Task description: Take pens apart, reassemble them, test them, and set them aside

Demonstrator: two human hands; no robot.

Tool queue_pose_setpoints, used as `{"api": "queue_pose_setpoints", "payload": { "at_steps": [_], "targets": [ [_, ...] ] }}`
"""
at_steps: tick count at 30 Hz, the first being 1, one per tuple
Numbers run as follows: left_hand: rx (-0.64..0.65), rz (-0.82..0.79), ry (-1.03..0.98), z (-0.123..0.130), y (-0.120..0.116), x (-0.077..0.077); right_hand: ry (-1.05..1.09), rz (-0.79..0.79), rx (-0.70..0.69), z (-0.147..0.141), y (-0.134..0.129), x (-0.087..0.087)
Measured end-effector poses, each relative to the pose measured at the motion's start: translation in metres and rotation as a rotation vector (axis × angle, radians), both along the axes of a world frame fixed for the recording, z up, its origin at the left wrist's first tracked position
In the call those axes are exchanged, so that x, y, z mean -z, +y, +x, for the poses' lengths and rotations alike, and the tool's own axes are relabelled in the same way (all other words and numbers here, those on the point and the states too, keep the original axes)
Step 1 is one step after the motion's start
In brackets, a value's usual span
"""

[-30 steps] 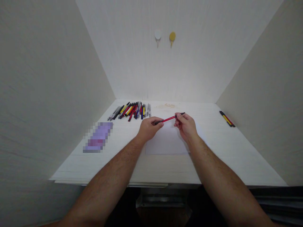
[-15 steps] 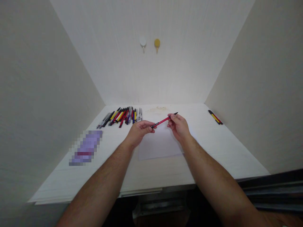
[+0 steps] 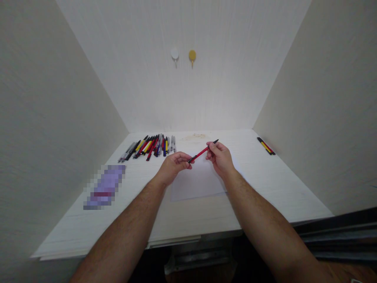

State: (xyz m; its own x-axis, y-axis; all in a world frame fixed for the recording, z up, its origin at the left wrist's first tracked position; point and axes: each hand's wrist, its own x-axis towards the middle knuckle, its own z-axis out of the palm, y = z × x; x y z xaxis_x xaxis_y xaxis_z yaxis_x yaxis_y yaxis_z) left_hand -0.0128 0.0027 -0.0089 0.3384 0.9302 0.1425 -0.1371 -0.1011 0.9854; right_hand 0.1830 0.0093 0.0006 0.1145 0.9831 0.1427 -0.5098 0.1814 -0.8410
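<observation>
A red pen with black ends (image 3: 202, 152) is held slanted between both hands, its lower left end with the clip in the fingers of my left hand (image 3: 173, 167). My right hand (image 3: 220, 158) pinches the pen near its upper right end, and the black tip sticks out past the fingers. Beneath the hands lies a white sheet of paper (image 3: 197, 182) on the white table (image 3: 265, 196); the forearms and hands cover parts of its edges.
Several pens (image 3: 150, 146), red, yellow, black, blue and clear, lie at the back left. A few more pens (image 3: 266, 146) rest by the right wall. A blurred purple item (image 3: 107, 184) is at the left. Two hooks, white (image 3: 174, 54) and yellow (image 3: 192, 55), are on the back wall.
The view has shifted slightly. Both hands still hold the red pen, which is tilted a little more steeply than before.
</observation>
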Motion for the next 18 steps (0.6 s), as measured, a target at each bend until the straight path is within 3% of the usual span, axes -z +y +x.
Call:
{"api": "queue_pose_setpoints", "payload": {
  "at_steps": [8, 10, 14, 16, 18],
  "targets": [
    [0.045, 0.005, 0.087, 0.000, -0.001, -0.002, -0.049, -0.007, -0.021, 0.000, 0.000, 0.002],
    [0.028, 0.041, 0.163, -0.003, 0.001, -0.003, -0.068, -0.038, 0.026, 0.002, 0.002, 0.002],
    [-0.224, 0.244, 0.582, -0.015, 0.009, -0.001, -0.059, -0.088, 0.226, 0.009, 0.006, 0.003],
    [-0.334, 0.348, 0.768, -0.020, 0.013, 0.002, -0.082, -0.096, 0.228, 0.013, 0.008, 0.003],
    [-0.359, 0.416, 0.861, -0.023, 0.016, 0.005, -0.107, -0.105, 0.177, 0.014, 0.008, 0.004]
  ]
}}
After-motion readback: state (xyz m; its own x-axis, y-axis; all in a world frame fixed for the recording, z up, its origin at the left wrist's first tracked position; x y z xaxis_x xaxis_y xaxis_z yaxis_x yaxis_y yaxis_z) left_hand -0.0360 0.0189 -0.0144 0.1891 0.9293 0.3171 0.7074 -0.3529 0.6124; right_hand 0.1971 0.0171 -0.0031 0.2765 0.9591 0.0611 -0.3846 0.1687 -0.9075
